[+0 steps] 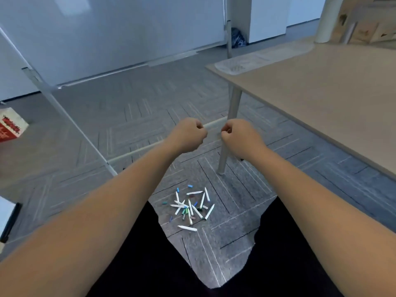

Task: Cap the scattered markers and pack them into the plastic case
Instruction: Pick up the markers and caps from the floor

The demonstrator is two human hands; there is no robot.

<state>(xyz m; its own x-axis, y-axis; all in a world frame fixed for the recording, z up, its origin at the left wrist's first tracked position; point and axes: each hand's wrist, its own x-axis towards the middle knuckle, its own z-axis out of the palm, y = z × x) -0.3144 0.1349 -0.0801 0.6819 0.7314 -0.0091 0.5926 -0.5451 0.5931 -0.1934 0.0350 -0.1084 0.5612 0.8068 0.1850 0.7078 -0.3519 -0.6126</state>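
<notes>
Left hand (188, 133) and right hand (241, 138) outstretched, both curled into empty fists, above markers (190, 207) and loose caps (190, 186) scattered on carpet (107, 116); clear plastic case (233, 66) on table (321, 93).

The markers (191, 207) lie in a loose heap on the carpet floor (235, 221) at lower centre, in the gap between two dark-clad legs (137, 254) — open from above, hemmed in left and right. Just beyond the heap stands a desk leg (228, 133), and the desk (321, 99) fills the right of the frame. The left hand (188, 133) and right hand (239, 137) hang fisted at centre frame, above the heap. A whiteboard stand's floor bar (137, 151) crosses behind them — its slanted strut (42, 84) bars the left.
</notes>
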